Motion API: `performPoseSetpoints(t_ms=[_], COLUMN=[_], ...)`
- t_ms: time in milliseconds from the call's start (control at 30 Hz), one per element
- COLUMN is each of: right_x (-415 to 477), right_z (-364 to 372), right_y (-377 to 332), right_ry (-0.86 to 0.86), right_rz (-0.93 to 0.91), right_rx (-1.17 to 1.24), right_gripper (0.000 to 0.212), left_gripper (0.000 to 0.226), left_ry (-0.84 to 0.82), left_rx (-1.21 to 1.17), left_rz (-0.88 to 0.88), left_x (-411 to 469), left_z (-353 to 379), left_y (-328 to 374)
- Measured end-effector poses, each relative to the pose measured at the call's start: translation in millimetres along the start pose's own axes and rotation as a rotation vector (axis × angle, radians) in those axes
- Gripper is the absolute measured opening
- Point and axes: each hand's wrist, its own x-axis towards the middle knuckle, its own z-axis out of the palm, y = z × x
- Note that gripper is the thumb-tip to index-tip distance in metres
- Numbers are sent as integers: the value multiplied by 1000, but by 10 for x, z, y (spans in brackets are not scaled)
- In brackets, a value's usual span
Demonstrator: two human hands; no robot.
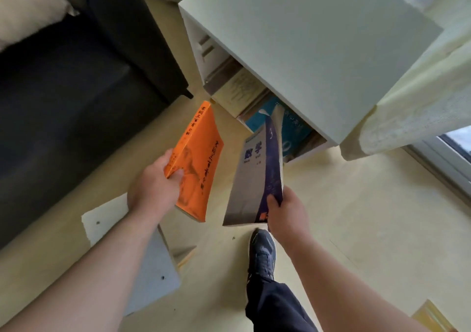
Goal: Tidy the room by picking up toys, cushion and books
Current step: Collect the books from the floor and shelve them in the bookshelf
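Both hands are busy, one book each. Left hand (153, 189) grips the orange book (201, 158) at its near corner, thumb on the cover, fingers hidden behind. Right hand (288, 214) pinches the grey-and-purple book (257, 178) at its lower edge, thumb on top. The hands are apart and the two books do not touch.

The white shelf unit (318, 46) stands on the floor (356, 217) ahead of the hands. Its open side faces the person and books lie inside, among them a teal book (280, 125) and a pale book (237, 89).

Key relation: both held books run long axis away from the person, toward that opening. The grey-and-purple book's far end overlaps the teal book in view, at the mouth of the opening; contact cannot be told. The orange book's far corner sits just short of the shelf's left end. The right hand is nearer, so likely that book goes in first, the orange one after.

Judged step: shelving the books. A cushion (28, 10) lies on the dark sofa (76, 102), far left, well apart from the hands. No toys visible. A white board (107, 219) lies on the floor by the left forearm, a shoe (262, 252) below the right hand. Risk: a thin pinch on a tilted book could slip.
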Motion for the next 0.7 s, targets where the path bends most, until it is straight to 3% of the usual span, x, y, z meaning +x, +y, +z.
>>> performPoseSetpoints(t_ms=[333,533,633,700], right_x=[719,1145,1303,1346], right_z=[-328,-162,-33,69], right_y=[-277,-463,-516,-546], right_ry=[66,151,200,244], right_rz=[133,322,416,474], right_rx=[436,638,733,817], right_gripper=[8,20,35,33], left_gripper=[51,55,36,34], left_ry=[-164,-263,-333,-385], left_rx=[-448,-477,-484,-372], left_rz=[-58,-69,-121,-118], left_x=[1238,1898,2231,2441], left_z=[144,321,440,499], left_y=[877,1385,1490,1508])
